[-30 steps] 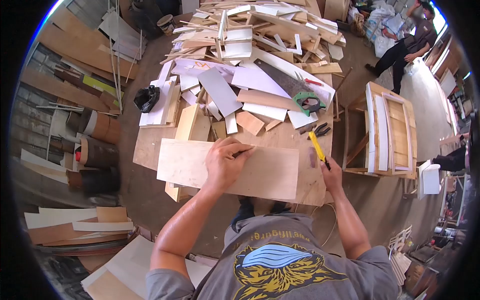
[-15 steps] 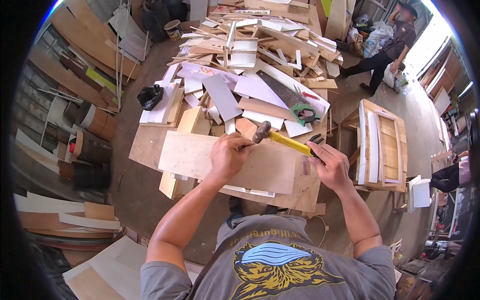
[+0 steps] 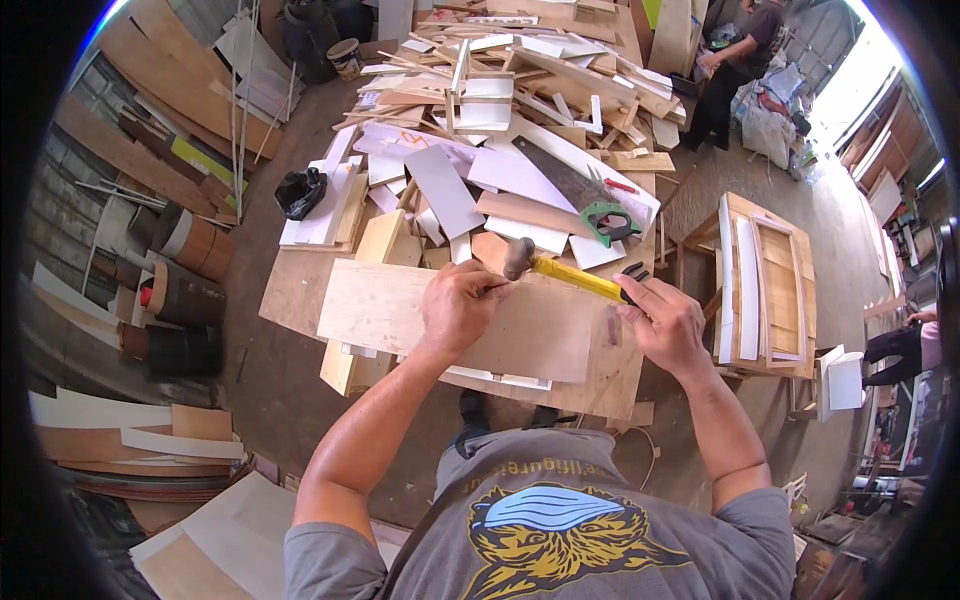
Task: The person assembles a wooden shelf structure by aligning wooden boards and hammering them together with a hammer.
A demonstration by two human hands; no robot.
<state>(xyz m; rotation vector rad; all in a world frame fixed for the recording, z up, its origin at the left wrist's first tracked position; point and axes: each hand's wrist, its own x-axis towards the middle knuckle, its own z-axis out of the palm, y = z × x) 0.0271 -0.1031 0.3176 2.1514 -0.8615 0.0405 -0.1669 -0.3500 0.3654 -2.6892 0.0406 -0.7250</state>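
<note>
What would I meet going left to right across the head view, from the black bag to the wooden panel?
Black bag → bucket → left hand → hammer head → right hand → wooden panel.

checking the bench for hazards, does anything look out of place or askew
The green-handled handsaw with a grey metal blade lies among jumbled white and brown board offcuts, which seems an untidy spot for a sharp tool. No spill is apparent.
</note>
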